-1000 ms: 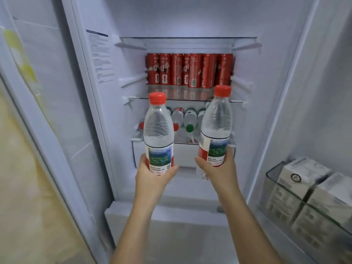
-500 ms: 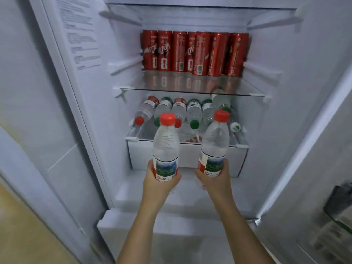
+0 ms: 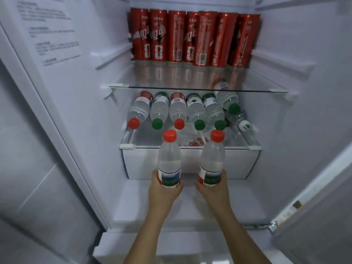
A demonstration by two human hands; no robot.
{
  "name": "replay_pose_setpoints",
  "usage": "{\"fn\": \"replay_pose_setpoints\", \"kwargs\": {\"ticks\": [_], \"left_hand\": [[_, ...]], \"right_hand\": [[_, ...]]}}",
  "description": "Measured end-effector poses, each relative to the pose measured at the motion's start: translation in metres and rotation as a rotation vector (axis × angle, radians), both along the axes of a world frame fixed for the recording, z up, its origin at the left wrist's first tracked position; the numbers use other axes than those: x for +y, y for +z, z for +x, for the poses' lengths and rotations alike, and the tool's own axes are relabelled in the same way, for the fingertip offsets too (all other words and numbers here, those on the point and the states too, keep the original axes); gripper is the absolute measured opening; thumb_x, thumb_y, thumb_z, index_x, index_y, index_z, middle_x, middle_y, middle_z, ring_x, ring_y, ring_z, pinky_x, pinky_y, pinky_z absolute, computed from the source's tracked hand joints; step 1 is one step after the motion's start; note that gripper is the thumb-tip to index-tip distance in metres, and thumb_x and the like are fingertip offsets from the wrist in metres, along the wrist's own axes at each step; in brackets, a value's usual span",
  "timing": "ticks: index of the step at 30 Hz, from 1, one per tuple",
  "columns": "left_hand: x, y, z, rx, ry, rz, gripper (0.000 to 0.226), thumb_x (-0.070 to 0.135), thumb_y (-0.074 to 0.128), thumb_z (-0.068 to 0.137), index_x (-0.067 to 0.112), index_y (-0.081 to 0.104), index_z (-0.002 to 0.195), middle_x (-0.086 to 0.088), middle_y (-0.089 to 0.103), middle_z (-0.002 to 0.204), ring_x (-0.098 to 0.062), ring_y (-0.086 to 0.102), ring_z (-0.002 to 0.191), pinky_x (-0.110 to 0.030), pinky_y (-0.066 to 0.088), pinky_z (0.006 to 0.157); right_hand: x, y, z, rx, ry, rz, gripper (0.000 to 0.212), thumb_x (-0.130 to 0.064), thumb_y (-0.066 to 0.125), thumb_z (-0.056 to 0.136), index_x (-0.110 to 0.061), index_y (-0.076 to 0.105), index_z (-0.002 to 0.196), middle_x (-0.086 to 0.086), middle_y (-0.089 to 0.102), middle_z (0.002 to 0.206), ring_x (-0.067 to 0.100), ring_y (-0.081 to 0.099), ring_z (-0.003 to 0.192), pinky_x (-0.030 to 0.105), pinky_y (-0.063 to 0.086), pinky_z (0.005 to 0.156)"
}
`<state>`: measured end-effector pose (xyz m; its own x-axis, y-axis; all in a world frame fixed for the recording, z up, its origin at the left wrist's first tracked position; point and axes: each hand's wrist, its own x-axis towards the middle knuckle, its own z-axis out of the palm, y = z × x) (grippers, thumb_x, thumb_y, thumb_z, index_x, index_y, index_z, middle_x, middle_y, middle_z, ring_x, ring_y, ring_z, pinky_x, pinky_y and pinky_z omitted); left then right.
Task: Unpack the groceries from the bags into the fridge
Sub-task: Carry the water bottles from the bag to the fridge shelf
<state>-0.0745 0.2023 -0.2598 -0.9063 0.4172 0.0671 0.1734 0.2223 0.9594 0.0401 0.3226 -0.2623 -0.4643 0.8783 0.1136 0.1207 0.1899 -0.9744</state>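
Head camera looks into the open fridge [image 3: 85, 111]. Left grip [image 3: 164, 193] curls around the base of the left water bottle [image 3: 169, 159], and right grip [image 3: 214, 191] around the right water bottle [image 3: 211, 159]. Both are held nearly upright, side by side, before the white drawer [image 3: 142, 162], below the lying bottles [image 3: 194, 111] and red cans [image 3: 194, 39].

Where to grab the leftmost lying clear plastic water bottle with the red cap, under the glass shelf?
The leftmost lying clear plastic bottle: grip the neck and shoulder behind its red cap, coming from the front. It lies cap-forward, a green-capped bottle lies close on its right, and the glass shelf sits low above, likely blocking a body grip.
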Motion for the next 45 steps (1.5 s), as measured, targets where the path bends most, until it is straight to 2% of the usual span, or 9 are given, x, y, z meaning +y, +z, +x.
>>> {"fn": "replay_pose_setpoints", "kwargs": {"ticks": [11, 14, 16, 19, 22, 25, 34, 39, 45], "left_hand": [[-0.018, 0.024, -0.002, -0.011, -0.120, 0.056, 0.058, 0.035, 0.087, 0.064, 0.033, 0.044, 0.101, 0.015, 0.059, 0.103, 0.009, 0.061, 0.084, -0.006, 0.046, 0.060], [-0.034, 0.061, -0.002, 0.262, -0.041, -0.023, 0.063, 0.066, 0.071, 0.063, 0.035, 0.040, 0.109, 0.023, 0.048, 0.106, 0.004, 0.051, 0.096, -0.010, 0.039, 0.072], [-0.030, 0.089, -0.006, 0.463, -0.011, -0.011, 0.066, 0.065, 0.066, 0.068, 0.033, 0.040, 0.119, 0.019, 0.045, 0.111, 0.001, 0.046, 0.101, -0.016, 0.039, 0.084], [-0.006, 0.133, -0.019, 0.572, -0.060, 0.006, 0.057, 0.050, 0.073, 0.075, 0.028, 0.045, 0.120, 0.011, 0.052, 0.115, -0.005, 0.050, 0.103, -0.021, 0.041, 0.086], [0.018, 0.152, -0.031, 0.479, -0.205, 0.010, 0.022, 0.033, 0.074, 0.082, 0.031, 0.054, 0.091, 0.012, 0.062, 0.093, -0.005, 0.058, 0.086, -0.014, 0.041, 0.070], [0.030, 0.142, -0.038, 0.347, -0.258, 0.040, 0.017, 0.024, 0.070, 0.086, 0.027, 0.056, 0.076, 0.011, 0.064, 0.069, 0.000, 0.059, 0.068, -0.017, 0.040, 0.062], [0.032, 0.130, -0.045, 0.239, -0.263, 0.125, 0.017, 0.023, 0.066, 0.089, 0.023, 0.057, 0.075, 0.004, 0.063, 0.065, 0.005, 0.057, 0.057, -0.016, 0.040, 0.058], [0.032, 0.127, -0.047, 0.242, -0.270, 0.154, 0.012, 0.020, 0.065, 0.089, 0.016, 0.059, 0.079, -0.005, 0.068, 0.074, -0.014, 0.064, 0.069, -0.020, 0.046, 0.062], [0.031, 0.127, -0.048, 0.249, -0.260, 0.180, 0.014, 0.018, 0.066, 0.089, 0.016, 0.059, 0.077, 0.002, 0.063, 0.067, 0.004, 0.057, 0.058, -0.005, 0.043, 0.054]], "right_hand": [[0.001, 0.034, 0.017, -0.029, 0.090, 0.094, 0.061, -0.017, 0.086, 0.070, -0.033, 0.048, 0.115, -0.005, 0.057, 0.117, -0.007, 0.058, 0.100, 0.010, 0.049, 0.073], [0.006, 0.070, 0.032, -0.050, 0.024, 0.247, 0.066, -0.043, 0.078, 0.076, -0.033, 0.044, 0.132, -0.016, 0.048, 0.118, -0.004, 0.051, 0.105, 0.014, 0.044, 0.076], [0.014, 0.100, 0.030, -0.054, -0.015, 0.356, 0.061, -0.050, 0.069, 0.080, -0.031, 0.046, 0.133, -0.013, 0.049, 0.111, 0.002, 0.051, 0.095, 0.017, 0.041, 0.073], [0.025, 0.146, 0.009, -0.196, -0.050, 0.583, 0.046, -0.051, 0.064, 0.085, -0.028, 0.055, 0.123, -0.009, 0.051, 0.103, 0.005, 0.049, 0.087, 0.018, 0.039, 0.068], [0.028, 0.169, -0.012, -0.558, 0.035, 0.679, 0.029, -0.054, 0.060, 0.086, -0.027, 0.057, 0.095, -0.008, 0.056, 0.090, 0.013, 0.056, 0.082, 0.029, 0.047, 0.069], [0.029, 0.171, -0.017, -0.729, 0.086, 0.669, 0.026, -0.050, 0.058, 0.088, -0.027, 0.049, 0.078, -0.005, 0.056, 0.073, 0.017, 0.057, 0.071, 0.032, 0.047, 0.066], [0.011, 0.212, 0.021, -0.267, -0.053, 0.702, 0.013, -0.031, 0.071, 0.080, -0.024, 0.061, 0.075, -0.006, 0.060, 0.066, 0.006, 0.057, 0.066, 0.026, 0.048, 0.062], [-0.007, 0.258, 0.037, 0.161, -0.185, 0.816, 0.020, -0.031, 0.070, 0.080, -0.022, 0.056, 0.070, -0.012, 0.058, 0.068, 0.003, 0.052, 0.060, 0.010, 0.039, 0.056], [-0.006, 0.248, 0.016, 0.336, -0.231, 0.932, 0.015, -0.023, 0.070, 0.087, -0.021, 0.057, 0.080, -0.013, 0.054, 0.067, 0.001, 0.052, 0.064, 0.009, 0.040, 0.060]]}}
